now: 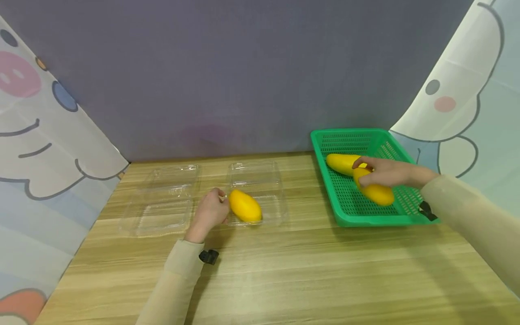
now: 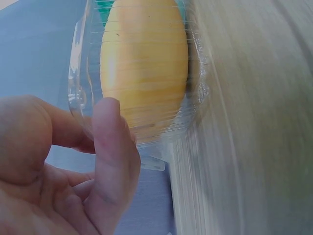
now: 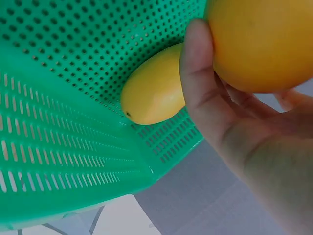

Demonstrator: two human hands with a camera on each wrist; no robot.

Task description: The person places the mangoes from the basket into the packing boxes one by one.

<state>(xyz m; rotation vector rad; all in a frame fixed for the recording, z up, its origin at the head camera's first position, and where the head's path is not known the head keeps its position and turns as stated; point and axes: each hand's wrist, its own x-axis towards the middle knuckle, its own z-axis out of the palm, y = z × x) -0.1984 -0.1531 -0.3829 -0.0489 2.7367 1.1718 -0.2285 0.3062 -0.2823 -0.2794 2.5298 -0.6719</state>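
The left hand (image 2: 68, 166) is at the lower left, and its fingers (image 2: 112, 147) pinch the edge of a clear plastic box (image 2: 196, 83). Inside this box lies a yellow fruit (image 2: 146, 58), visible through the ridged wall. The wooden surface (image 2: 259, 127) fills the right side. Something green (image 2: 103, 9) shows at the top.

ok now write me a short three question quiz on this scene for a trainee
1. Which hand holds a yellow fruit?
2. True or false: both clear containers have fruit in them.
3. How many yellow fruits show in all?

Key:
1. The right hand.
2. False: only the clear container by the left hand has one; the leftmost container does not.
3. Three: one held, one in the green basket, one in the container.
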